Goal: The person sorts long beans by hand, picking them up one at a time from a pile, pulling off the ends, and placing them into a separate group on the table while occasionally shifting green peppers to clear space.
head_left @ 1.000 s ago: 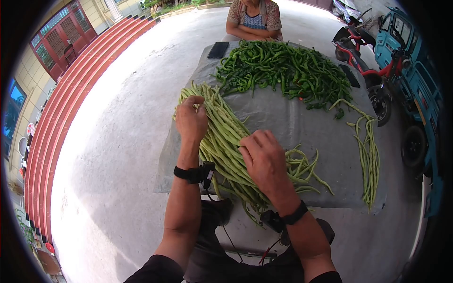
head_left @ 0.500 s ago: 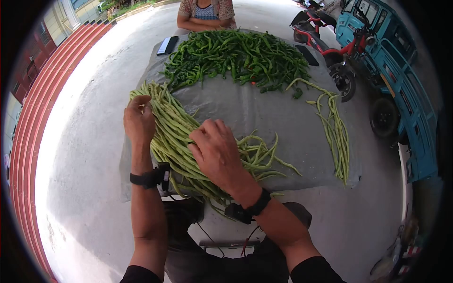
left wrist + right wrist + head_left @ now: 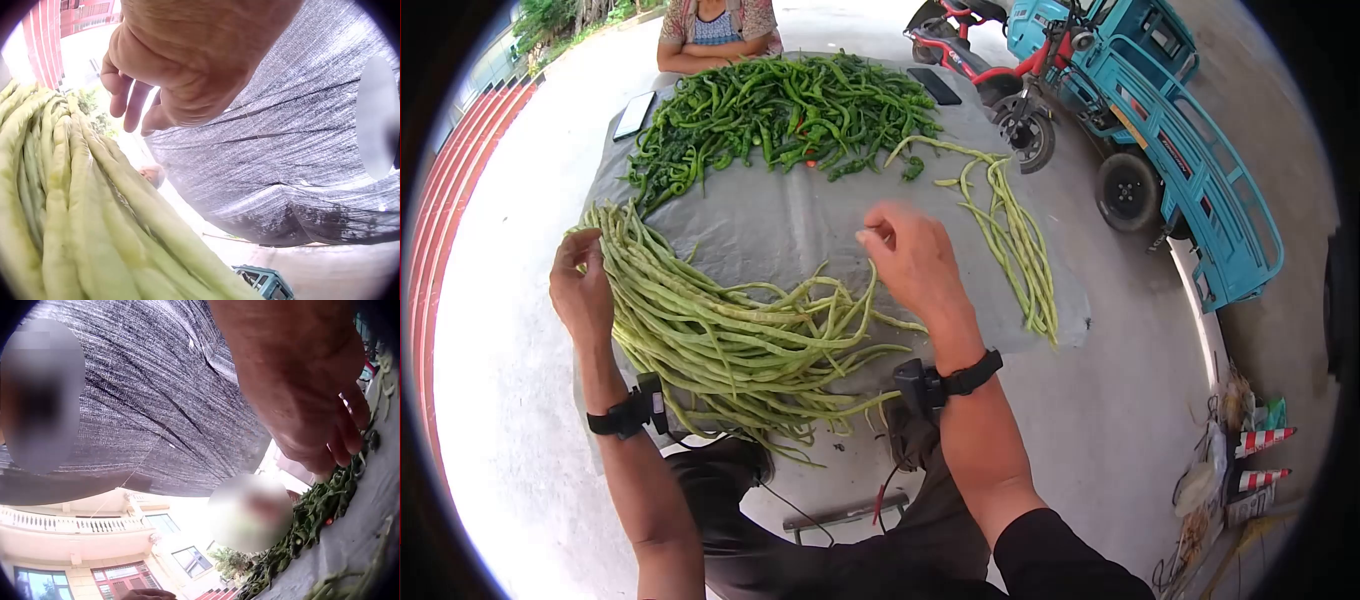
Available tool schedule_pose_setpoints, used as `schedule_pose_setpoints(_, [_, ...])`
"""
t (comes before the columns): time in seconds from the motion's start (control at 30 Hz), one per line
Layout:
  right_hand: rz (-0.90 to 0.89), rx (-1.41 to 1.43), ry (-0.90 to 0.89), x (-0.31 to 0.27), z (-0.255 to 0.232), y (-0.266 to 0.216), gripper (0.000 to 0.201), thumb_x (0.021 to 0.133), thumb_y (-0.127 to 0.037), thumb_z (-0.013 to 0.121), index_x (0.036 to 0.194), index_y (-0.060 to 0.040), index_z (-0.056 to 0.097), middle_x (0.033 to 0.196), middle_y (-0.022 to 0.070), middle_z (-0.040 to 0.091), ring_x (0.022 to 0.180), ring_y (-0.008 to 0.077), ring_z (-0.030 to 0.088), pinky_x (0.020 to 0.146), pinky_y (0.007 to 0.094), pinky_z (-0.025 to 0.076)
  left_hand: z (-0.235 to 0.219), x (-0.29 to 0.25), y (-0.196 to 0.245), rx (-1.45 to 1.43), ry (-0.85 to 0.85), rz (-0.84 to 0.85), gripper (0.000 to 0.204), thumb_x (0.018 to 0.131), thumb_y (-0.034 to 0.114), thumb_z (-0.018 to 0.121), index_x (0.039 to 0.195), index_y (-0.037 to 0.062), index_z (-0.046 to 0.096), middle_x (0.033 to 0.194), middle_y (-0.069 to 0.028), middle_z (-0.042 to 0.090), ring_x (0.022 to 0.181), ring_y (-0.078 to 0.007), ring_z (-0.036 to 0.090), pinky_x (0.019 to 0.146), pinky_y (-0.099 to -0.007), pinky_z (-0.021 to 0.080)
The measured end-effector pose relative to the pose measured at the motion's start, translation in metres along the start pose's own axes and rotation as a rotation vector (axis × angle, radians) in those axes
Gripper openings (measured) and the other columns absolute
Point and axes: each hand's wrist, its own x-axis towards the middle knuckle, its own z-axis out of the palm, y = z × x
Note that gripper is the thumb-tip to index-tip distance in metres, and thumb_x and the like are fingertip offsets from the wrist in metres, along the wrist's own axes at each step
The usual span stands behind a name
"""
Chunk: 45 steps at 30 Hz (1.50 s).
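Table cover (image 3: 800, 225): grey woven cloth, matt. Long beans (image 3: 700, 320): smooth, waxy. Peppers (image 3: 800, 105): glossy.

1. No text, label, brand, number or sign can be read in any of the three views.
2. The blue vehicle (image 3: 1160, 130) at far right shows no legible lettering.
3. The dark phones (image 3: 634, 115) on the desk (image 3: 800, 225) have blank faces.

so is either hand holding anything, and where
The left hand rests at the far end of the long bean pile; a grip cannot be told. The right hand holds nothing visible.
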Motion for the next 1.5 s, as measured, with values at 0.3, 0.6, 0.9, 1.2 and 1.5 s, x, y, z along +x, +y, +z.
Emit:
schedule_pose_setpoints(0.3, [0.405, -0.447, 0.283, -0.038, -0.097, 0.213, 0.01, 0.083, -0.007, 0.071, 0.092, -0.0054, 0.071, 0.091, 0.0178, 0.072, 0.091, 0.0405, 0.069, 0.082, 0.0508, 0.054, 0.012, -0.003, 0.009, -0.096, -0.042, 0.039, 0.015, 0.101, 0.011, 0.067, 0.109, 0.0036, 0.077, 0.097, -0.0042, 0.075, 0.088, -0.012, 0.065, 0.08, -0.0296, 0.051])
schedule_pose_setpoints(0.6, [0.4, -0.491, 0.283, -0.039, -0.088, 0.24, 0.015, 0.082, -0.011, 0.079, 0.094, -0.0078, 0.071, 0.097, 0.0151, 0.069, 0.1, 0.038, 0.067, 0.085, 0.0494, 0.053, 0.021, -0.01, 0.025, -0.146, -0.071, 0.06, 0.013, 0.1, 0.009, 0.068, 0.108, 0.0026, 0.076, 0.095, -0.0029, 0.074, 0.088, -0.0103, 0.063, 0.082, -0.028, 0.05])
schedule_pose_setpoints(0.9, [0.459, -0.61, 0.332, -0.031, -0.076, 0.236, 0.009, 0.084, -0.013, 0.074, 0.09, -0.0065, 0.069, 0.099, 0.0165, 0.068, 0.096, 0.04, 0.067, 0.083, 0.0513, 0.053, 0.019, -0.009, 0.024, -0.271, -0.106, 0.051, 0.012, 0.1, 0.005, 0.067, 0.108, 0.0006, 0.075, 0.096, -0.0007, 0.072, 0.087, -0.0086, 0.061, 0.081, -0.0255, 0.049])
schedule_pose_setpoints(1.2, [0.184, -0.612, 0.591, 0.001, -0.107, 0.144, 0.012, 0.085, -0.012, 0.073, 0.089, -0.0048, 0.065, 0.09, 0.0132, 0.066, 0.084, 0.0343, 0.066, 0.075, 0.0476, 0.052, 0.016, -0.009, 0.025, -0.324, -0.093, 0.06, 0.012, 0.1, 0.005, 0.067, 0.109, 0.0005, 0.075, 0.096, -0.0009, 0.072, 0.088, -0.009, 0.061, 0.08, -0.0255, 0.05])
schedule_pose_setpoints(1.5, [0.238, 0.597, 0.441, 0.014, -0.106, 0.084, 0.012, 0.094, -0.01, 0.069, 0.09, -0.0048, 0.06, 0.073, 0.0021, 0.061, 0.06, 0.0095, 0.057, 0.051, 0.0289, 0.043, 0.022, -0.026, 0.058, -0.401, -0.19, 0.033, 0.011, 0.1, 0.005, 0.068, 0.108, 0.0032, 0.075, 0.097, 0.0015, 0.069, 0.085, -0.0074, 0.057, 0.076, -0.0237, 0.049])
